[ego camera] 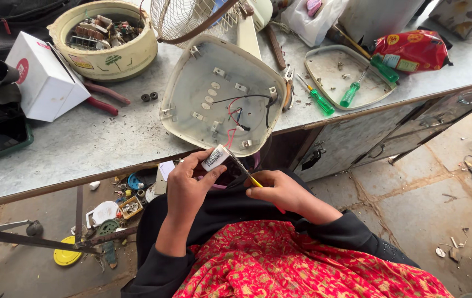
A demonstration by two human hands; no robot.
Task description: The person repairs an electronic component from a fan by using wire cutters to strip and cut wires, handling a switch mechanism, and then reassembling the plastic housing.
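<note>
The long grey workbench (81, 149) carries most of the things, and at its front edge the cream plastic fan base shell (222, 91) lies open with its inside up, so the opening of the housing seems already done. Black and red wires (239, 113) come out from the middle of the shell and hang toward the person, and nothing looks joined back yet, so I judge the electrical work is in the middle and the closing is left. Further back are the round cream tub of old parts (103, 38), the white cardboard box (43, 77) and the second cream cover plate (343, 72), with two green-handled screwdrivers (335, 96) at it. Just below the bench edge, the left hand (189, 185) has its fingers closed around the small white block-shaped capacitor (215, 158). The right hand (280, 190) grips the thin yellow-handled screwdriver (244, 172), whose tip reaches up beside that capacitor; whether it touches, I cannot tell.
</note>
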